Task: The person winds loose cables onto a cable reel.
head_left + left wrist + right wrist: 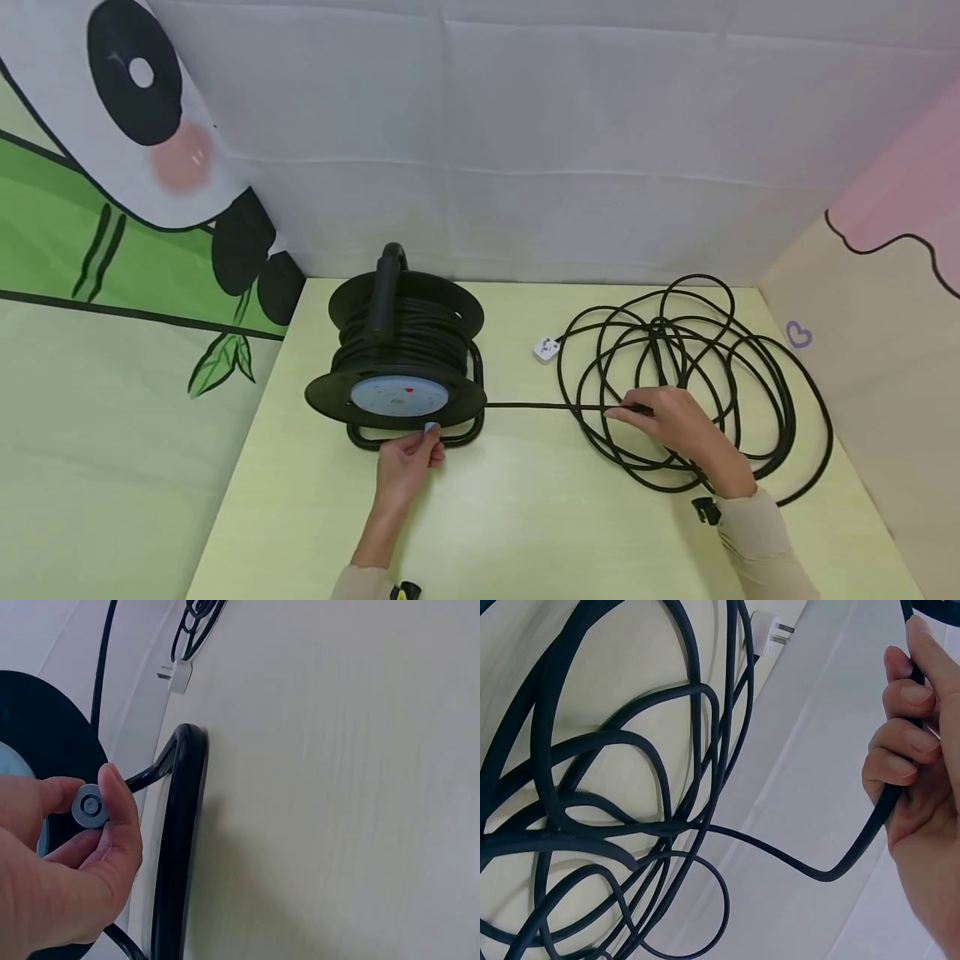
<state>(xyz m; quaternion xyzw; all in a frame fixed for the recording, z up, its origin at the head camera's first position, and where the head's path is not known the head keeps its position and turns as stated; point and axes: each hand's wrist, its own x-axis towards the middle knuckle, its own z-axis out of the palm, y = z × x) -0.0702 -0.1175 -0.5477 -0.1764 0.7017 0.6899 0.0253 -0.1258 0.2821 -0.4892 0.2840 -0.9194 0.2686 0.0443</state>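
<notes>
A black cable reel [330,398] stands on its bent tube frame at the left of the table, wound with black cable. My left hand [405,468] is at the lower front of its disc. Thumb and fingers there pinch a small grey crank knob [91,805], seen end-on in the left wrist view. From the reel a stretch of black cable [532,406] runs straight rightward to my right hand [678,421]. In the right wrist view the fingers curl around the cable [889,804], which sags below the hand toward the loose loops [547,765].
Loose cable loops [789,417] spread over the right side of the pale table [510,533], beneath my right hand. A white plug [547,349] lies at their left edge. Fabric-covered walls [570,167] rise behind and on both sides.
</notes>
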